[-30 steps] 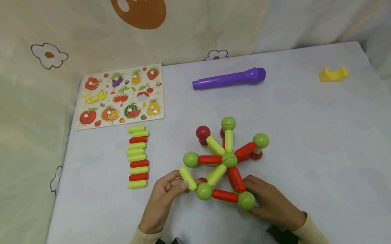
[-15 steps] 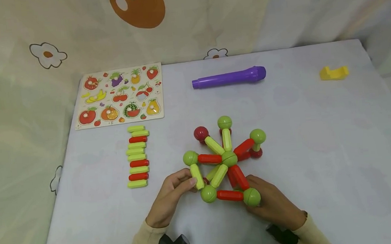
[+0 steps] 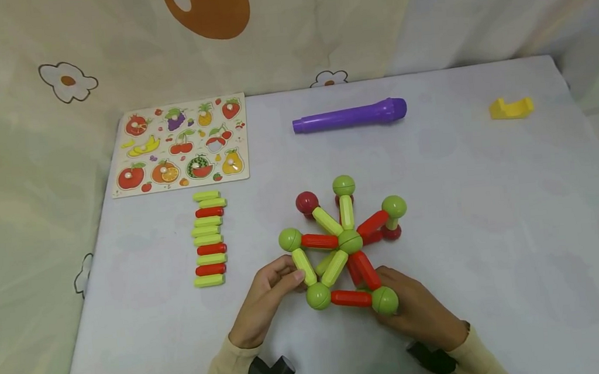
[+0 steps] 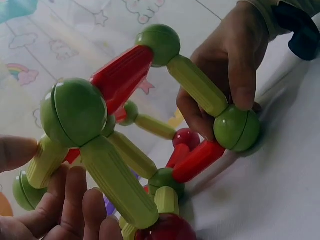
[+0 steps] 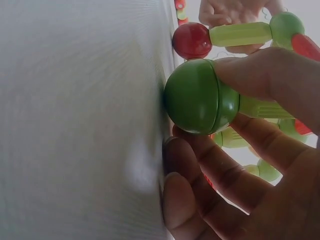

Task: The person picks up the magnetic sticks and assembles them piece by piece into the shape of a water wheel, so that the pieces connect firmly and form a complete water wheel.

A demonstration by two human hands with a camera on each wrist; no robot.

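Observation:
A framework of magnetic rods and balls [image 3: 350, 241] stands on the table, with red and yellow-green rods fanning from a central green ball. At its left side, my left hand [image 3: 265, 300] pinches a yellow-green magnetic rod [image 3: 304, 267] between thumb and fingers. That rod spans two upper green balls and appears to touch both. My right hand [image 3: 420, 308] grips a lower green ball [image 5: 192, 97] at the front right corner, close to the tabletop. In the left wrist view, the right thumb lies on this green ball [image 4: 237, 128]. Part of the lower framework is hidden from above.
A column of several loose yellow-green and red rods [image 3: 208, 240] lies to the left. Behind it is a fruit puzzle board [image 3: 180, 142]. A purple toy microphone [image 3: 349, 116] lies at the back, and a yellow notched block [image 3: 511, 108] sits at the far right.
My left hand has moved right and brought its rod from beside the framework to between two green balls. The framework has shifted slightly. My right hand has stayed at its corner.

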